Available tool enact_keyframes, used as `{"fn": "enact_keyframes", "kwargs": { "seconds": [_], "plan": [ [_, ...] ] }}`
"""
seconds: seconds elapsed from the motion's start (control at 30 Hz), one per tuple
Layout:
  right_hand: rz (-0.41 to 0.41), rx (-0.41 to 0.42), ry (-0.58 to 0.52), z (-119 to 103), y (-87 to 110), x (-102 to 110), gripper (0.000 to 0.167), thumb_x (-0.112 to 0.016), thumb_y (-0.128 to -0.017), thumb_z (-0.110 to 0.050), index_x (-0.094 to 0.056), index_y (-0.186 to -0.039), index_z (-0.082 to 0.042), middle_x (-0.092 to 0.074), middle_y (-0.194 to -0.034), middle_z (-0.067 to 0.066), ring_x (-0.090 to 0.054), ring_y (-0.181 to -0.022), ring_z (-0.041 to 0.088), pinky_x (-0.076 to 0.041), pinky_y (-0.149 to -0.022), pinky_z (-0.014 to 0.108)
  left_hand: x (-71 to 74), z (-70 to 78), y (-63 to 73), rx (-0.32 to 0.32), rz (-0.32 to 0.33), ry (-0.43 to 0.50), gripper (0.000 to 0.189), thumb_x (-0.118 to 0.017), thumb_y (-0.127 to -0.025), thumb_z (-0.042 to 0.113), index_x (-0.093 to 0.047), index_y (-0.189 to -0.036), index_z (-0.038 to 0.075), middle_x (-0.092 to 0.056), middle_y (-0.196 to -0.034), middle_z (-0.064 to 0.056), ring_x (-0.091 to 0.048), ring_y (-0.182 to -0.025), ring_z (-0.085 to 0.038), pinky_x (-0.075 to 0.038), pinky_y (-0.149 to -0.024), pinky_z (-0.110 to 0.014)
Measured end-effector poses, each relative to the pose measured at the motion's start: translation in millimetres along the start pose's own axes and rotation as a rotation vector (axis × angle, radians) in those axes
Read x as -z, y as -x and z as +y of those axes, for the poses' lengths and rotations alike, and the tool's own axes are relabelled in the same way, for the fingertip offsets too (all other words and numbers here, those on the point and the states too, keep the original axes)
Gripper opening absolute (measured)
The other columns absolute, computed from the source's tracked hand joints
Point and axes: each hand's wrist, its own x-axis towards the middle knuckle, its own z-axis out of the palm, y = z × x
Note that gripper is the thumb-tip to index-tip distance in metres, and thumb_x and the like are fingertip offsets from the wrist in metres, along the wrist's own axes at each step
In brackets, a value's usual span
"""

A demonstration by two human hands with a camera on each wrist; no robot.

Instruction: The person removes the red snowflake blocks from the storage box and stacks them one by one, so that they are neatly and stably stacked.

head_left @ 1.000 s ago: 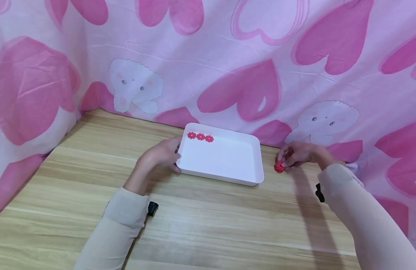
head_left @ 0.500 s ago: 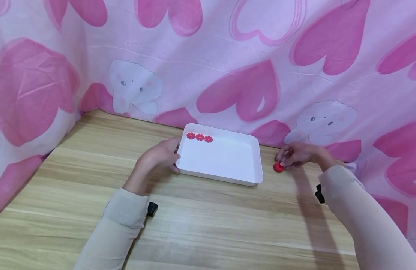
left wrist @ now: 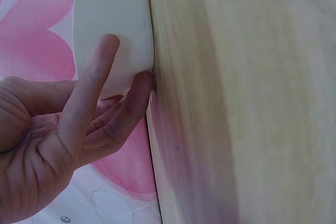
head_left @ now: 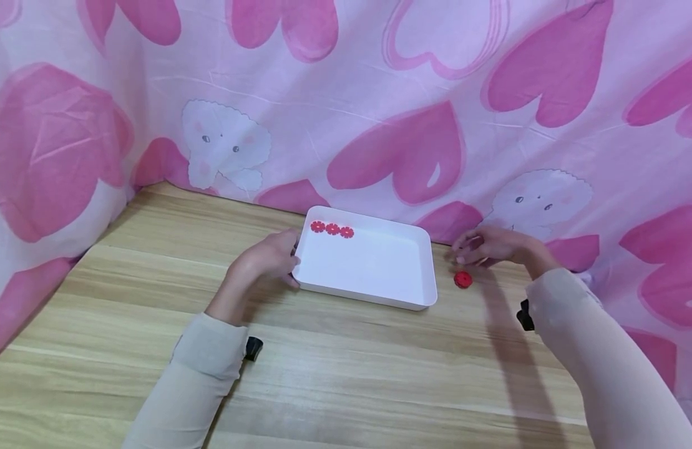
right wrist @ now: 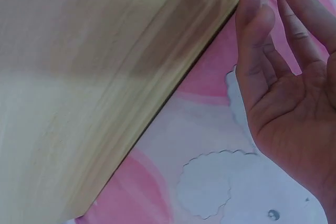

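Observation:
In the head view, a white rectangular tray point(head_left: 368, 262) lies on the wooden table, with three red flower-shaped notched discs point(head_left: 332, 229) in a row along its far left inside. My left hand point(head_left: 269, 254) holds the tray's left end; in the left wrist view, fingertips point(left wrist: 109, 43) rest against its outer wall near a corner. My right hand point(head_left: 492, 245) hovers right of the tray, fingers loosely bent, holding nothing. Just below its fingertips, red flower-shaped discs point(head_left: 463, 279), apparently stacked, lie on the table. Their edge also shows at the top of the right wrist view.
A pink curtain point(head_left: 301, 118) with hearts and white animal figures hangs behind and to the left, meeting the table's back edge. The wooden table point(head_left: 346, 374) extends toward me. Black straps point(head_left: 253, 348) show at the wrists.
My right hand has let go of the red discs on the table and risen slightly away from them. The left hand and the tray have stayed in place.

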Motion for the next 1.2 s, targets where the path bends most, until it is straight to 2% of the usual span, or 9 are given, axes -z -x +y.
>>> {"fn": "enact_keyframes", "kwargs": {
  "seconds": [0.13, 0.33, 0.47, 0.57, 0.7, 0.87, 1.07, 1.2],
  "plan": [
    [0.013, 0.024, 0.000, -10, -2.4, 1, 0.043, -0.074, -0.102, -0.019, -0.061, -0.138, 0.001, -0.071, -0.122, 0.015, -0.067, -0.100, 0.024, -0.066, -0.087, 0.039, 0.2, -0.8, -0.8, 0.004, 0.002, -0.003, 0.045, -0.047, -0.107, -0.008, -0.040, -0.152, -0.007, -0.060, -0.130, -0.026, -0.073, -0.104, -0.032, -0.069, -0.082, -0.035],
    [0.016, 0.067, -0.064, -30, -7.7, 1, 0.045, -0.075, -0.101, -0.014, -0.061, -0.138, 0.006, -0.073, -0.112, 0.015, -0.069, -0.088, 0.024, -0.068, -0.080, 0.037, 0.9, -1.8, -1.5, 0.006, 0.006, 0.000, 0.045, -0.047, -0.107, -0.008, -0.040, -0.152, -0.007, -0.060, -0.130, -0.026, -0.072, -0.104, -0.032, -0.069, -0.081, -0.035],
    [-0.002, 0.073, -0.127, -43, -10.9, 1, 0.043, -0.075, -0.101, -0.011, -0.061, -0.137, 0.008, -0.075, -0.105, 0.014, -0.071, -0.085, 0.024, -0.068, -0.080, 0.035, 0.9, -1.4, -1.2, 0.000, 0.007, 0.001, 0.045, -0.047, -0.107, -0.009, -0.040, -0.152, -0.007, -0.060, -0.130, -0.026, -0.072, -0.105, -0.032, -0.069, -0.080, -0.035],
    [0.009, 0.080, -0.116, -51, -13.1, 1, 0.039, -0.075, -0.101, -0.013, -0.064, -0.134, 0.005, -0.075, -0.101, 0.014, -0.072, -0.084, 0.024, -0.068, -0.081, 0.036, 0.5, -0.6, -1.3, -0.005, 0.005, -0.004, 0.045, -0.047, -0.107, -0.009, -0.040, -0.152, -0.008, -0.060, -0.130, -0.026, -0.072, -0.105, -0.032, -0.069, -0.080, -0.036],
    [0.024, 0.080, -0.086, -64, -16.0, -2, 0.040, -0.075, -0.102, -0.017, -0.064, -0.136, 0.001, -0.074, -0.106, 0.015, -0.072, -0.087, 0.024, -0.068, -0.085, 0.037, -0.1, 0.3, -1.3, -0.001, 0.004, -0.014, 0.045, -0.047, -0.107, -0.009, -0.040, -0.152, -0.007, -0.060, -0.130, -0.025, -0.072, -0.105, -0.032, -0.069, -0.081, -0.036],
    [0.017, 0.072, -0.083, -77, -21.7, -5, 0.046, -0.073, -0.103, -0.017, -0.060, -0.142, 0.002, -0.073, -0.113, 0.016, -0.073, -0.095, 0.024, -0.067, -0.091, 0.037, 0.0, -0.1, -0.5, 0.003, 0.010, -0.008, 0.046, -0.047, -0.107, -0.009, -0.041, -0.152, -0.007, -0.061, -0.128, -0.025, -0.072, -0.103, -0.031, -0.069, -0.081, -0.036],
    [0.014, 0.091, -0.081, -88, -30.1, -10, 0.047, -0.073, -0.103, -0.017, -0.059, -0.143, 0.004, -0.070, -0.123, 0.018, -0.073, -0.102, 0.025, -0.067, -0.093, 0.038, -0.9, -1.3, -1.7, 0.002, 0.010, -0.007, 0.045, -0.046, -0.106, -0.010, -0.041, -0.151, -0.007, -0.062, -0.125, -0.025, -0.072, -0.097, -0.030, -0.069, -0.080, -0.037],
    [0.012, 0.101, -0.113, -97, -33.8, -14, 0.046, -0.074, -0.102, -0.014, -0.058, -0.141, 0.005, -0.072, -0.122, 0.018, -0.074, -0.104, 0.027, -0.067, -0.090, 0.035, -0.9, -0.8, -1.0, 0.006, 0.015, -0.012, 0.046, -0.046, -0.107, -0.008, -0.041, -0.152, -0.006, -0.062, -0.125, -0.024, -0.072, -0.095, -0.029, -0.068, -0.080, -0.036]
  ]
}}
